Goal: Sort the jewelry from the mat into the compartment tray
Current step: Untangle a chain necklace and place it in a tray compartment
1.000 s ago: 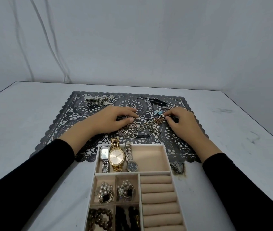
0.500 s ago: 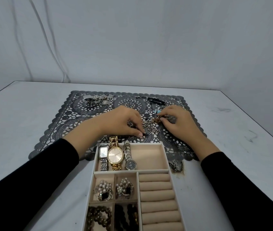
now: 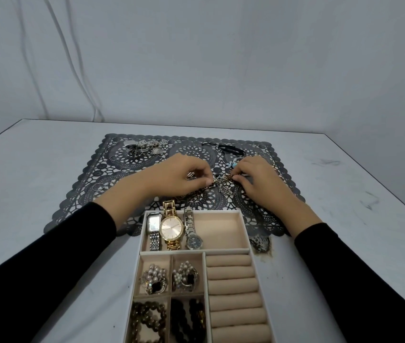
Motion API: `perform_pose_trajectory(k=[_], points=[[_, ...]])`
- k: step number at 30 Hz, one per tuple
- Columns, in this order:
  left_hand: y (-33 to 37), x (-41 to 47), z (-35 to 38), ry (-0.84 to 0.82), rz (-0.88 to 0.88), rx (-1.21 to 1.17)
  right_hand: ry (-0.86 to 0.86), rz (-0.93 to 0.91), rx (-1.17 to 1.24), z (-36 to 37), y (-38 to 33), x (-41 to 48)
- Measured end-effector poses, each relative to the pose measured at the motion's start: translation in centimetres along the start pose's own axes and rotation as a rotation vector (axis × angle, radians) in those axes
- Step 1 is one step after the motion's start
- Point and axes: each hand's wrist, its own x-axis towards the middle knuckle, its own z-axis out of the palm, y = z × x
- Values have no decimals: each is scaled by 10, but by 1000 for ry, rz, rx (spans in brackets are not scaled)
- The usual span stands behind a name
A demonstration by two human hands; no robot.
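Observation:
A dark lace mat (image 3: 82, 194) lies on the white table. At its middle sits a tangle of metal chains (image 3: 221, 185). My left hand (image 3: 176, 177) pinches the tangle's left end, and my right hand (image 3: 258, 180) pinches its right end; the two hands face each other. The beige compartment tray (image 3: 244, 227) stands in front of the mat. Its top compartment holds three watches (image 3: 171, 229). Below them lie pearl brooches (image 3: 153, 280) and beaded bracelets (image 3: 147, 320). The ring rolls (image 3: 233, 285) on the tray's right are bare.
A silver heap of jewelry (image 3: 144, 146) lies at the mat's far left, a black cord bracelet (image 3: 228, 148) at its far right, and a small blue piece (image 3: 233, 165) by my right hand. Loose rings (image 3: 99, 186) dot the mat's left side. A dark stain (image 3: 260, 243) marks the table.
My left hand slid right across the mat onto the chain tangle and now pinches it. My right hand kept its hold on the tangle's right end and barely shifted.

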Motion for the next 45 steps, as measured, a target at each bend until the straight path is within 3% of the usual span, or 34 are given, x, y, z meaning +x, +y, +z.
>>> perform_pose_trajectory(k=[5, 13, 30, 45], points=[[-1, -1, -1, 146, -36, -63, 56, 70, 106, -6, -6, 1], [1, -6, -7, 392, -85, -168, 108, 328, 581, -24, -29, 2], [42, -29, -55, 584, -109, -209, 247, 266, 935, -68, -84, 15], [100, -93, -84, 702, -65, -215, 269, 144, 1096, -113, -154, -8]])
